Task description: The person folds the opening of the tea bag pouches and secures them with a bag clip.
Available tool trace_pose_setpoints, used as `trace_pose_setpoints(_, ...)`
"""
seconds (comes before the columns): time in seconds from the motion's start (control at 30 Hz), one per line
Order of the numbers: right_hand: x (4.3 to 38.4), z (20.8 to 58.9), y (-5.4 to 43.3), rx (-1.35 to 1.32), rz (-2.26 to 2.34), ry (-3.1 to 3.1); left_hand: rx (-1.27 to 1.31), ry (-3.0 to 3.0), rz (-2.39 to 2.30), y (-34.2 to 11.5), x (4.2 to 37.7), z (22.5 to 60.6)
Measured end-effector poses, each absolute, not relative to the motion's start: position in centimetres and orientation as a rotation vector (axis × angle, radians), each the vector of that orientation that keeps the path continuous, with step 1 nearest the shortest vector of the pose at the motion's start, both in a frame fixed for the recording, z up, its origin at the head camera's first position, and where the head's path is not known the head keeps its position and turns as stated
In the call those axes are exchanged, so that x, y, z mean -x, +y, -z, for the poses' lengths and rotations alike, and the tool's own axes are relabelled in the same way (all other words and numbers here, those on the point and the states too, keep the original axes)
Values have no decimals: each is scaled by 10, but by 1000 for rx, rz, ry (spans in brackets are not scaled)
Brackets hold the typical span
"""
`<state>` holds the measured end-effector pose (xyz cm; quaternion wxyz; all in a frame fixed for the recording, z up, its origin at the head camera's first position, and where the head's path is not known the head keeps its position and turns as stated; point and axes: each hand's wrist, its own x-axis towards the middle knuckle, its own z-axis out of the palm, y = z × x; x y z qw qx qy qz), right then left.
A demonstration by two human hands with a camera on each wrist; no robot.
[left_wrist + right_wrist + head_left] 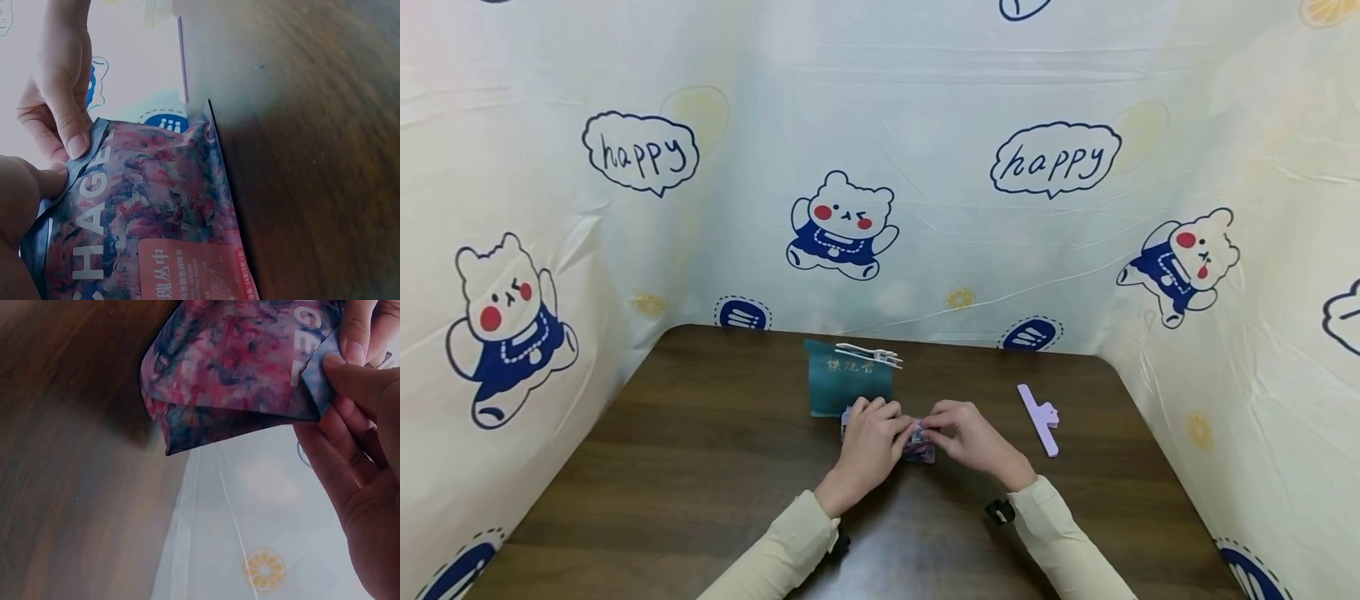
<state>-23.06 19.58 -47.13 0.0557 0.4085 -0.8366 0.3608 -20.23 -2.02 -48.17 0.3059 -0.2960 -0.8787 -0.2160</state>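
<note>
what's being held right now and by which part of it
A patterned bag: the left hand and right hand both hold it by its folded top edge, the right hand near one corner.

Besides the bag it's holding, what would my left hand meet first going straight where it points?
Your left hand would probably meet the teal pouch first, though its depth is unclear.

The head view is bright, wrist views dimmer.
</note>
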Motion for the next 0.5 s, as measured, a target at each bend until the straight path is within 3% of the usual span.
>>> trace_pose_setpoints(0.5, 231, 472, 185, -1230, -1141, -2534, 822, -2299, 567, -18, 201, 484)
